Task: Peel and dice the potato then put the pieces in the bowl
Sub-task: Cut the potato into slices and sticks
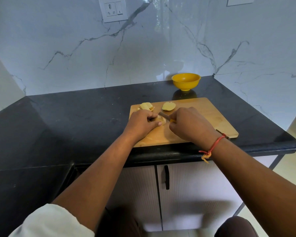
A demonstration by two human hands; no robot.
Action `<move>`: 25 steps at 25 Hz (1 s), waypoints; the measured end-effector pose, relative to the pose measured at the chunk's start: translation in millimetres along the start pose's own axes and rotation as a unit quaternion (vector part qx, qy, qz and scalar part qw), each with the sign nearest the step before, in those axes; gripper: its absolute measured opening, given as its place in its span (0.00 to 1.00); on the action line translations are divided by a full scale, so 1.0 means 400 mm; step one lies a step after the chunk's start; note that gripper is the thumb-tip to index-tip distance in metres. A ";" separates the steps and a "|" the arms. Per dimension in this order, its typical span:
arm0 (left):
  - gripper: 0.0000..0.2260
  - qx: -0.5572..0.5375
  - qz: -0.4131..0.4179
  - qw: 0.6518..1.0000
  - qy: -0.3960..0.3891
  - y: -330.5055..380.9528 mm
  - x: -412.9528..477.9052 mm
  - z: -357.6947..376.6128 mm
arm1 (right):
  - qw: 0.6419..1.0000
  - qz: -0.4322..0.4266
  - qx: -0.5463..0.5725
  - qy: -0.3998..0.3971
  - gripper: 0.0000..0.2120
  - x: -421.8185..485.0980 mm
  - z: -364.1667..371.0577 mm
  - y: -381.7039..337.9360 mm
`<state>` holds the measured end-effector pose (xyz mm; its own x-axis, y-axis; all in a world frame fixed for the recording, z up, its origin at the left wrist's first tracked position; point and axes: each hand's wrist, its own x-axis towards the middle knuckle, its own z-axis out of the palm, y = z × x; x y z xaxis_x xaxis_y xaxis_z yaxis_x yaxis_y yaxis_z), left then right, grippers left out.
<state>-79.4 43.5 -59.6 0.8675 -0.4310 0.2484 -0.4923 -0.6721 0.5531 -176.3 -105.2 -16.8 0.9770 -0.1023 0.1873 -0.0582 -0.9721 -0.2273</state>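
A person is dicing a peeled potato piece (161, 120) on the board (203, 120). The left hand (142, 123) is pinning it, grip curled over it, while the right hand (190, 124) is wrapping its grip tight round the knife (164, 115), blade laid against the piece. Fingertips are best kept tucked back and cuts straight and even. A second half (168, 106) and slices (146, 106) are waiting at the board's far edge, between the work and the bowl (186, 81) standing beyond on the table (75, 117).
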 end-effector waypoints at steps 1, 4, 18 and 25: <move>0.19 -0.001 -0.002 1.000 0.001 0.001 0.000 0.001 | 1.000 0.001 -0.002 -0.005 0.16 -0.001 -0.002 -0.003; 0.19 -0.001 -0.004 1.000 0.008 0.004 -0.001 0.004 | 1.000 0.007 0.001 -0.019 0.16 -0.004 -0.004 -0.013; 0.18 0.005 -0.008 1.000 0.017 0.003 -0.001 0.007 | 0.998 0.004 -0.027 -0.060 0.15 -0.087 -0.016 -0.038; 0.19 -0.001 -0.011 1.000 0.014 0.002 -0.004 0.004 | 0.995 0.008 -0.050 -0.083 0.19 -0.131 -0.019 -0.010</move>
<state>-81.1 42.8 -61.0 0.8799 -0.3994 0.2574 -0.4727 -0.6806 0.5598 -228.8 -97.4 -18.4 0.9958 -0.0889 0.0218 -0.0853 -0.9876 -0.1317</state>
